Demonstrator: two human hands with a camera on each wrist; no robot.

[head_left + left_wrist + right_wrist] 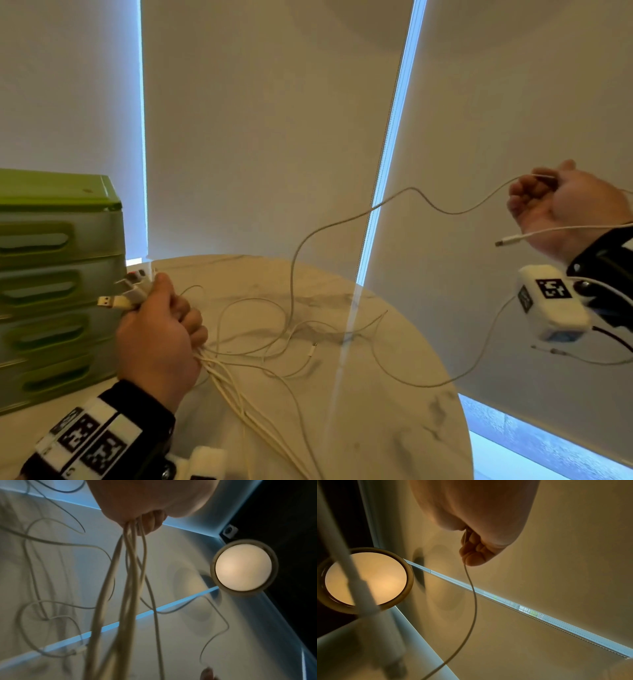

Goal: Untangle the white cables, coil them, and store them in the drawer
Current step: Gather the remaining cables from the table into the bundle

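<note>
The left hand [156, 337] is fisted round a bundle of thin white cables [236, 387], their USB plugs [118, 301] poking out above the thumb and the long tails spilling below the fist across the round marbled tabletop [394, 428]. Out to the side, well apart, the right hand [561, 209] is curled round 1 single white cable [342, 222], drawn up in a slack wavy line from the heap of loops just beyond the left fist. The green plastic drawer unit [58, 284] sits right behind the left knuckles, every drawer closed as far as I can see. The risk: that strand crosses other loops, so a hard pull could cinch a knot or drag the heap off the edge.
</note>
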